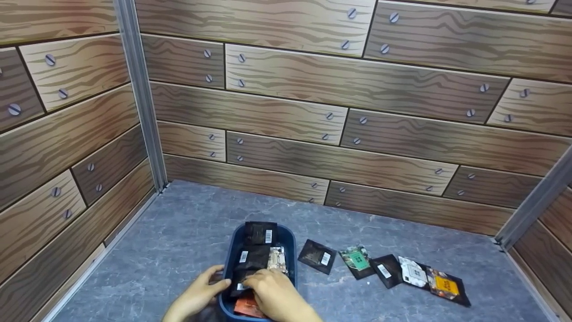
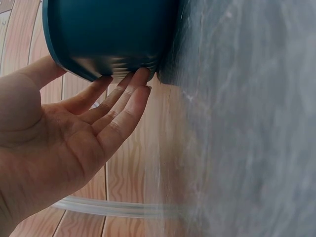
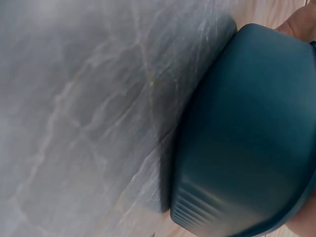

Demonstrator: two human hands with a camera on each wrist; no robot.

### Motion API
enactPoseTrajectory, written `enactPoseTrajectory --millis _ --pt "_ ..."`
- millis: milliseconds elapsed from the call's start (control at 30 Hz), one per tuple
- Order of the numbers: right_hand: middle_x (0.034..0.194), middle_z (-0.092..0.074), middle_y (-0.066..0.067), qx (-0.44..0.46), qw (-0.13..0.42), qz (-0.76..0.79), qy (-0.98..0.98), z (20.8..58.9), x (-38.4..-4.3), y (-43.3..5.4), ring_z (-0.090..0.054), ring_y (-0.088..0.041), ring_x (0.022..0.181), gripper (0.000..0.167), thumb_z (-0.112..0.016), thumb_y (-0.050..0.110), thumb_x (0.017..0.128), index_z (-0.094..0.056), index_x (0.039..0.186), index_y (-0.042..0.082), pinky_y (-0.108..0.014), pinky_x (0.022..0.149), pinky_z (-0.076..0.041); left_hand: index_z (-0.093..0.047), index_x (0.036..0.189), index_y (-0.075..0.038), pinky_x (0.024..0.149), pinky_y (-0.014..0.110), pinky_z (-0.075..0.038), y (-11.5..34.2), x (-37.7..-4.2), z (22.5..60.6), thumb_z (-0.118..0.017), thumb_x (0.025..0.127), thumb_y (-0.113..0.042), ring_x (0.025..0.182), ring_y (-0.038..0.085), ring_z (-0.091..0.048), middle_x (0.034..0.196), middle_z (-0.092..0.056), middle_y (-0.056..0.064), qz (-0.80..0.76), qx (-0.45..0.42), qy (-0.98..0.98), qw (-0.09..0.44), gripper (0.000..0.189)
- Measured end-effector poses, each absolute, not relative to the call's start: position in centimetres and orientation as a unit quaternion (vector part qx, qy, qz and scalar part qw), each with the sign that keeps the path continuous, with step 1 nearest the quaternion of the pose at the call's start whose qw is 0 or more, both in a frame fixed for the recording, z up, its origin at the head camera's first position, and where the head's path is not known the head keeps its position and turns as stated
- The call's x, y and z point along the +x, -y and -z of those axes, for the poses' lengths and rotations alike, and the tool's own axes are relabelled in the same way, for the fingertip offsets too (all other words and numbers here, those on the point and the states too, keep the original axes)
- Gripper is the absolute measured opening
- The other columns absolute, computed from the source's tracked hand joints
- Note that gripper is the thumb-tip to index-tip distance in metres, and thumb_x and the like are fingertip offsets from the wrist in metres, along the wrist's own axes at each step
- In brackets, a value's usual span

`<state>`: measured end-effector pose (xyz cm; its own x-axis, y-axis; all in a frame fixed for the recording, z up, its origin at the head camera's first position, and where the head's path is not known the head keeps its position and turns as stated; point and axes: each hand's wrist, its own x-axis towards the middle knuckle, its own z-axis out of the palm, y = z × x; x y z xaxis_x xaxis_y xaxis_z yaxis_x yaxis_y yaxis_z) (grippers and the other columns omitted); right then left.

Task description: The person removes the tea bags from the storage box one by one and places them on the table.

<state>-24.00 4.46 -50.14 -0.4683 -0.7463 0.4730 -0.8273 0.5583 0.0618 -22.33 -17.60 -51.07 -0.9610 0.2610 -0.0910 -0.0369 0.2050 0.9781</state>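
No words or numbers I can read from here. Blue bin (image 1: pixel 292 252): white barcode-style label (image 1: pixel 268 236) on the far black packet (image 1: pixel 255 231), similar one on the middle black packet (image 1: pixel 258 252). Desk (image 1: pixel 187 232): same kind on the square dark packet (image 1: pixel 313 254) and the narrower dark packet (image 1: pixel 393 268); green panel (image 1: pixel 359 258), white panel (image 1: pixel 414 273), orange panel (image 1: pixel 447 286) on three patterned packets (image 1: pixel 364 272), marks too small for me
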Motion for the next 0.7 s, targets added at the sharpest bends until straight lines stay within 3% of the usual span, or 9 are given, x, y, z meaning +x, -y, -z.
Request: enactPoseTrajectory --millis 500,700 --pt "0.086 -0.071 0.013 0.462 0.351 -0.159 0.799 49.5 -23.8 -5.3 -0.063 -0.008 0.08 0.024 -0.071 -0.002 0.078 -0.075 0.087 0.02 -0.025 0.077 -0.05 -0.027 0.141 0.022 0.086 0.048 -0.055 17.6 -22.6 51.1 -0.054 0.102 -0.015 0.116 0.046 -0.055 0.128 -0.05 0.038 -0.627 0.062 -0.765 0.131 0.06" --pt "0.09 -0.072 0.011 0.465 0.358 -0.193 0.786 49.2 -23.3 -6.2 -0.065 -0.009 0.084 0.022 -0.069 -0.001 0.081 -0.074 0.089 0.018 -0.024 0.08 -0.051 -0.029 0.14 0.022 0.085 0.048 -0.056 17.5 -22.5 51.1 -0.055 0.101 -0.015 0.117 0.046 -0.055 0.126 -0.052 0.037 -0.622 0.063 -0.771 0.125 0.059"
